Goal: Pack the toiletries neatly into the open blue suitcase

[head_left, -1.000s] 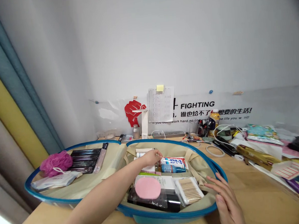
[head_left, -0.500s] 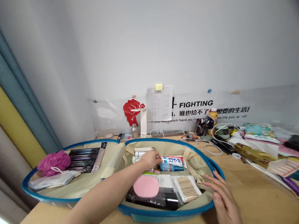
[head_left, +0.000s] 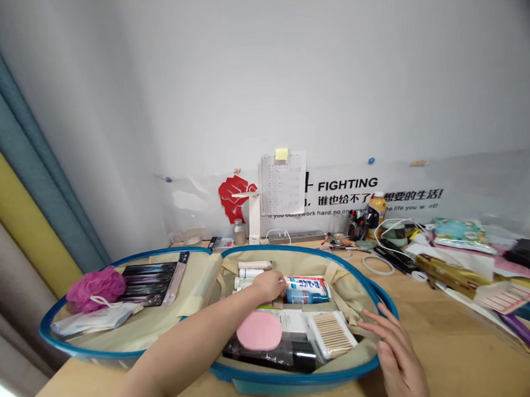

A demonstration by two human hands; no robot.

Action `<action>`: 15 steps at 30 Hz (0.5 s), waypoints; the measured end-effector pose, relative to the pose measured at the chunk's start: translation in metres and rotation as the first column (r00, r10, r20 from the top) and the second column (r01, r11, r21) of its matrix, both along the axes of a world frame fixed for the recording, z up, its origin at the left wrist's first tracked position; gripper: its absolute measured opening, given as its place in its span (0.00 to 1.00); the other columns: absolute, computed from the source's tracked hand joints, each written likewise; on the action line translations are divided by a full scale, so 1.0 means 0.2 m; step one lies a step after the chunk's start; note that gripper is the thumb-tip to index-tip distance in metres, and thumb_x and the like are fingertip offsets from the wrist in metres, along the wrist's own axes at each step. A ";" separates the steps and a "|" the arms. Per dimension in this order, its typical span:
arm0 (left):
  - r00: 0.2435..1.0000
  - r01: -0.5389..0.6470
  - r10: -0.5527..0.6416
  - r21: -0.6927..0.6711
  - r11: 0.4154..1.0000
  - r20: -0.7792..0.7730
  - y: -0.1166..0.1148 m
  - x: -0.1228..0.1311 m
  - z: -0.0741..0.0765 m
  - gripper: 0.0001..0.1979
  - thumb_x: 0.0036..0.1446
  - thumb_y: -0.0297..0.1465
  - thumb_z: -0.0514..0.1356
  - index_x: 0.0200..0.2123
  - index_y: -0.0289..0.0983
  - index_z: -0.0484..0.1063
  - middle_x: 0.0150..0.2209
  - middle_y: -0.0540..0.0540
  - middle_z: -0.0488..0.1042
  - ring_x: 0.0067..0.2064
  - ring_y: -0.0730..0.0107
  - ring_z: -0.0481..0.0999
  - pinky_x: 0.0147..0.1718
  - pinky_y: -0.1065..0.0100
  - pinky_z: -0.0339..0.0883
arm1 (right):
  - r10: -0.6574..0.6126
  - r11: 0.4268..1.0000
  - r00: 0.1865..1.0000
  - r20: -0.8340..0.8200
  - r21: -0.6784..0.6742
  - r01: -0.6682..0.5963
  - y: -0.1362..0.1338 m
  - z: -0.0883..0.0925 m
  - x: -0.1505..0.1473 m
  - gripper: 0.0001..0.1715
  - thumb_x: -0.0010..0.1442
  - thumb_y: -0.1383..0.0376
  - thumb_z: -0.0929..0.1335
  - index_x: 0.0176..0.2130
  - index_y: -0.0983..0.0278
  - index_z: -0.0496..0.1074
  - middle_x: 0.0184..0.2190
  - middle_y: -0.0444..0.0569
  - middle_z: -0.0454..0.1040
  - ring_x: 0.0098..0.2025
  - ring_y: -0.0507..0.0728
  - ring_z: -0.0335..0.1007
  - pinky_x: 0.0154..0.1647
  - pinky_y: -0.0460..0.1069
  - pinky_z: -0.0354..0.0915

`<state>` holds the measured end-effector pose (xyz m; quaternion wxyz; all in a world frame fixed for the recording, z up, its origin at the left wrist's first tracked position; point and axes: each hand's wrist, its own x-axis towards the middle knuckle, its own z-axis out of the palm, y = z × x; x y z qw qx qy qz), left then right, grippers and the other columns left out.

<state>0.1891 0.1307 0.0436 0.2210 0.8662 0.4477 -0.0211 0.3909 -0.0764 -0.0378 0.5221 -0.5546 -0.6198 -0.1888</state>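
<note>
Blue-rimmed and beige-lined, the case [head_left: 303, 380] lies opened flat on the wooden worktop [head_left: 435, 344], its two halves side by side. We record the surroundings first. The left half carries a pink bath pouf [head_left: 95, 288], a black card of tools [head_left: 151, 283] and a white packet [head_left: 93, 320]. The right half is packed close. Two white tubes [head_left: 251, 265] lie at the back, and a toothpaste box [head_left: 308, 282] has a blue bottle [head_left: 305, 296] just in front of it. Nearest us are a pink sponge [head_left: 259, 330], a box of cotton swabs [head_left: 331, 335] and a dark bottle [head_left: 274, 355]. Beyond the case stand a white lamp [head_left: 254, 220], a power strip [head_left: 292, 237] and a yellow-capped bottle [head_left: 376, 211]. Loose clutter covers the worktop to the right.

The left hand [head_left: 268, 285] reaches into the right half, fingers bunched narrow at the left end of the toothpaste box. It covers whatever lies beneath it, and we cannot tell whether it grips anything. The right hand [head_left: 398, 352] lies flat and spread at the case's right rim, fingertips on the lining. Its wrist is cut off by the lower edge. Labels are too small to read.

Against half a second ago, the left hand sits slightly lower and the blue bottle lies a little further right. The right hand has not shifted.
</note>
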 end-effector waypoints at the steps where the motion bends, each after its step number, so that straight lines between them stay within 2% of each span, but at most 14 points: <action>1: 1.000 -0.002 0.002 0.005 1.000 -0.010 0.00 0.00 0.00 0.15 0.63 0.38 0.58 0.50 0.36 0.70 0.49 0.43 0.73 0.46 0.64 0.75 0.45 0.56 0.72 | -0.001 1.000 1.000 0.003 -0.003 0.001 0.00 0.00 0.00 0.19 0.67 0.58 0.57 0.43 0.58 0.73 0.47 0.52 0.75 0.61 0.66 0.63 0.50 0.65 0.67; 15: 0.997 0.005 0.005 0.120 0.993 -0.080 0.01 0.02 0.02 0.15 0.63 0.38 0.58 0.50 0.37 0.70 0.52 0.42 0.71 0.49 0.62 0.74 0.48 0.54 0.70 | -0.003 1.000 1.000 -0.001 -0.011 0.003 0.00 0.00 0.01 0.19 0.67 0.58 0.57 0.43 0.58 0.74 0.47 0.52 0.75 0.61 0.66 0.63 0.51 0.64 0.68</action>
